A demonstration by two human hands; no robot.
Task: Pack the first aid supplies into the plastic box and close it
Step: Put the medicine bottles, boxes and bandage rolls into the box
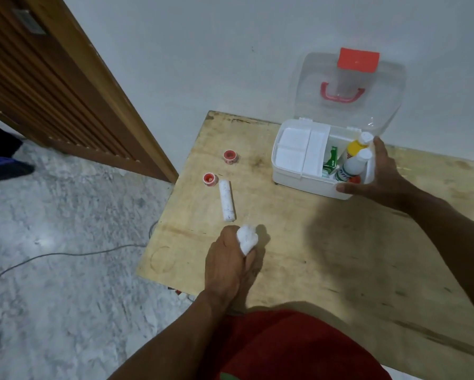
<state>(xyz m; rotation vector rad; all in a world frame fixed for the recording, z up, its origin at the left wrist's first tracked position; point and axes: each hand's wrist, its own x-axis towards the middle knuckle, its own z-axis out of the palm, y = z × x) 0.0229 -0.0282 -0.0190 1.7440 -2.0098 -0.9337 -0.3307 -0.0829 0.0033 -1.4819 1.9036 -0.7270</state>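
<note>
The white plastic box [299,178] stands open on the wooden table [299,256], its clear lid [348,89] with red handle and latch upright against the wall. Inside lie white gauze pads [293,152], a green carton [331,160] and two white-capped bottles [356,160]. My right hand [378,174] grips the box's right front corner, thumb at the front wall, fingers along the right side. My left hand [230,259] holds a wad of white cotton [246,238] just above the table's left part. A white bandage roll [227,200] and two red tape rolls [230,156] [210,178] lie beyond it.
The table's left edge [159,229] drops to a marbled floor with a grey cable [65,255]. A wooden door [52,86] stands at the left. My red garment [285,349] fills the bottom. The wall runs right behind the box.
</note>
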